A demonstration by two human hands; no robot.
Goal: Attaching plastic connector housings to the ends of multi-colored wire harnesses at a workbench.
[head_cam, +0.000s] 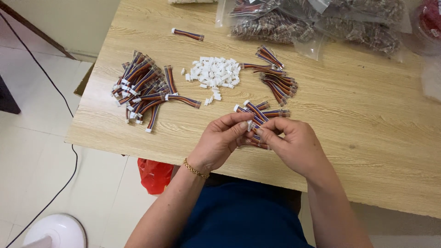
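1. Left hand and right hand together just above near table edge, fingertips meeting at a small white connector.
2. Left thumb and forefinger pinched on the connector; right fingertips closed against its other side, gripping the striped wire running down between both hands. Exact split of grip hard to tell, too small.
3. Gold bracelet on left wrist.
4. Small bunch of short multicolour wire leads lying on wooden table just beyond the fingertips.
5. Heap of loose white plastic housings mid-table, well apart from hands.
6. Big pile of leads with white ends fitted at left.
7. Another bundle of leads right of white heap; single lead alone near far edge.
8. Clear bags of parts at far right.
9. Red bag on floor under table, white round base bottom left.
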